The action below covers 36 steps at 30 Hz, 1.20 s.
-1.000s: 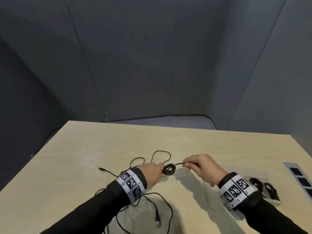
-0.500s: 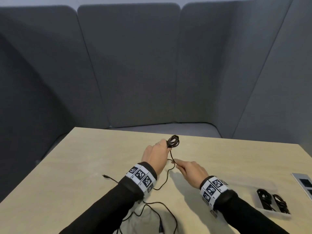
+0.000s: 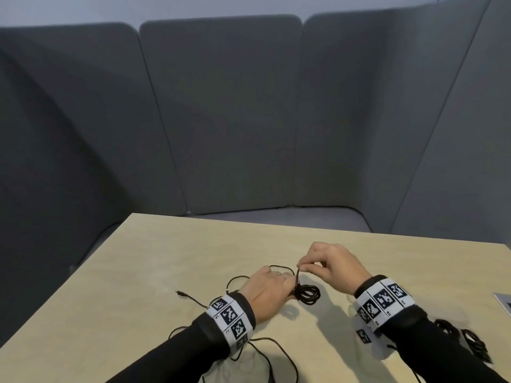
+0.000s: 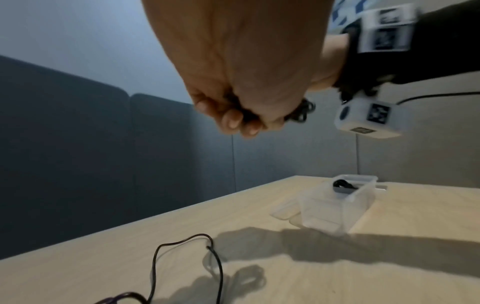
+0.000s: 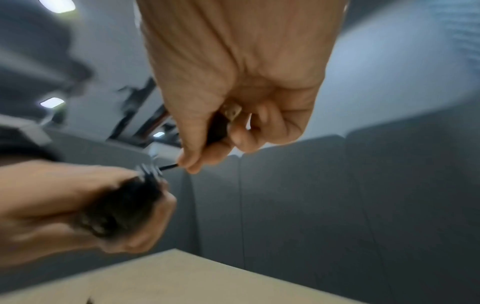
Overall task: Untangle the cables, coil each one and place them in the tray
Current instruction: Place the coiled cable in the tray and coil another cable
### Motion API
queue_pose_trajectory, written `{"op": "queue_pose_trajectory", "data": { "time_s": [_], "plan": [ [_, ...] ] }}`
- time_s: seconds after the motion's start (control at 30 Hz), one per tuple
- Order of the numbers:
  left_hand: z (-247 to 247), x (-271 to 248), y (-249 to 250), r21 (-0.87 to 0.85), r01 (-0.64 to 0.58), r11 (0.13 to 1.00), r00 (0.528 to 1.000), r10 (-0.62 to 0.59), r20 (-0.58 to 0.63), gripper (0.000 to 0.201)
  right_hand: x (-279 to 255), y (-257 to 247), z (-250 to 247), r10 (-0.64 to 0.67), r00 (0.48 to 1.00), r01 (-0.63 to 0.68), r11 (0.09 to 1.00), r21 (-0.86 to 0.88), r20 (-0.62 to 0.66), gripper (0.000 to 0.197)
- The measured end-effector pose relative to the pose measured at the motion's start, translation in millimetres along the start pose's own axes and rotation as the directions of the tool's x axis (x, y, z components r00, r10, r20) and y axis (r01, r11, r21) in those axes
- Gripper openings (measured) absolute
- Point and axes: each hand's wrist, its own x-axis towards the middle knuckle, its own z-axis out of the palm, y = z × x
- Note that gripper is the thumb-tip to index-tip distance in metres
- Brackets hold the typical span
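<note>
My left hand (image 3: 272, 293) grips a small coil of thin black cable (image 3: 307, 293) just above the wooden table (image 3: 154, 261). From the coil a short strand rises to my right hand (image 3: 302, 268), which pinches it between thumb and forefinger. In the left wrist view the curled fingers (image 4: 233, 121) close round the black coil (image 4: 302, 112). The right wrist view shows the pinching fingertips (image 5: 188, 164) and the strand (image 5: 167, 166) leading to the blurred coil (image 5: 122, 205). More loose black cable (image 3: 279, 352) trails across the table under my left forearm, one plug end (image 3: 179, 293) lying to the left.
A clear plastic tray (image 4: 337, 203) stands on the table to the right, with coiled black cables (image 3: 467, 338) inside it, partly hidden by my right forearm. A grey panel (image 3: 504, 302) sits at the table's right edge. Grey padded screens surround the table.
My left hand has come down and nearer with the coil, from raised at the table's middle. The right hand rose above the coil, still pinching the strand. The head view tilted upward.
</note>
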Motion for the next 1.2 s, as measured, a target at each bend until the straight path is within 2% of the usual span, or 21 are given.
{"op": "queue_pose_trajectory", "data": {
  "time_s": [0.07,0.17,0.27,0.33,0.4,0.47,0.57,0.63,0.73,0.8,0.83,0.9,0.93,1.0,1.07,1.13,1.2],
  "plan": [
    [1.7,0.4,-4.1,-0.063,0.079,0.995,0.996,-0.081,-0.037,0.028,-3.2,11.3,10.7,0.016,0.999,-0.010,0.989,0.150,-0.034,0.010],
    [1.3,5.2,-7.9,-0.074,0.189,0.979,0.968,-0.199,-0.155,0.026,-13.4,10.6,33.0,0.033,0.996,-0.016,0.978,0.208,-0.079,0.014],
    [-3.4,8.8,-0.4,-0.188,0.330,0.925,0.928,-0.354,-0.112,0.022,-22.6,-10.6,59.1,0.074,0.990,-0.055,0.986,0.157,-0.117,0.018],
    [7.2,10.4,4.0,-0.171,0.430,0.886,0.892,-0.447,-0.073,0.021,-27.1,-24.2,70.5,0.111,0.993,-0.109,0.993,0.050,-0.044,0.021],
    [17.2,8.0,9.3,-0.090,0.479,0.873,0.878,-0.479,0.024,0.020,-31.3,-31.7,69.5,0.132,0.988,-0.123,0.985,-0.120,0.074,0.021],
    [26.9,5.1,15.4,-0.019,0.448,0.894,0.890,-0.444,0.105,0.018,-35.7,-37.1,57.6,0.113,0.973,-0.049,0.953,-0.298,0.199,0.026],
    [32.9,0.5,25.3,0.046,0.353,0.935,0.916,-0.355,0.186,0.019,-41.3,-41.4,41.2,0.087,0.934,0.077,0.898,-0.434,0.346,0.023],
    [32.0,-0.8,32.7,0.090,0.260,0.961,0.931,-0.274,0.243,0.022,-41.8,-44.8,32.7,0.063,0.913,0.129,0.893,-0.431,0.404,0.019],
    [33.2,-0.8,40.3,0.132,0.068,0.989,0.932,-0.110,0.345,0.023,-38.0,-40.3,25.7,0.013,0.884,0.114,0.963,-0.243,0.468,0.014],
    [34.4,-2.7,39.6,0.098,-0.003,0.995,0.944,-0.029,0.327,0.024,-39.7,-23.9,24.8,0.060,0.917,-0.041,0.998,-0.056,0.395,0.014],
    [35.7,-4.0,38.5,0.080,-0.040,0.996,0.952,0.014,0.305,0.026,-43.5,-15.0,24.7,0.119,0.934,-0.154,0.985,0.078,0.337,0.022],
    [38.2,-7.2,39.4,0.068,-0.106,0.992,0.954,0.082,0.287,0.032,-54.9,-0.8,30.5,0.242,0.935,-0.321,0.889,0.325,0.260,0.035],
    [39.3,-8.9,40.7,0.066,-0.113,0.991,0.952,0.089,0.293,0.035,-61.6,2.5,37.9,0.274,0.937,-0.340,0.855,0.392,0.215,0.037],
    [42.5,-9.8,40.3,0.047,-0.064,0.997,0.945,0.045,0.325,0.033,-72.5,3.6,57.7,0.272,0.961,-0.266,0.884,0.384,0.040,0.029],
    [45.0,-8.7,37.2,0.015,0.007,1.000,0.948,-0.011,0.319,0.029,-80.6,1.7,74.3,0.191,0.970,-0.131,0.932,0.339,-0.148,0.016],
    [45.7,-8.0,36.2,-0.008,0.030,1.000,0.952,-0.026,0.306,0.025,-86.7,2.9,81.5,0.114,0.966,-0.039,0.950,0.309,-0.230,0.010],
    [46.9,-10.5,39.6,-0.055,0.055,0.997,0.944,-0.034,0.327,0.024,-93.5,6.0,85.1,0.027,0.967,0.035,0.971,0.238,-0.252,0.018]
  ]
}}
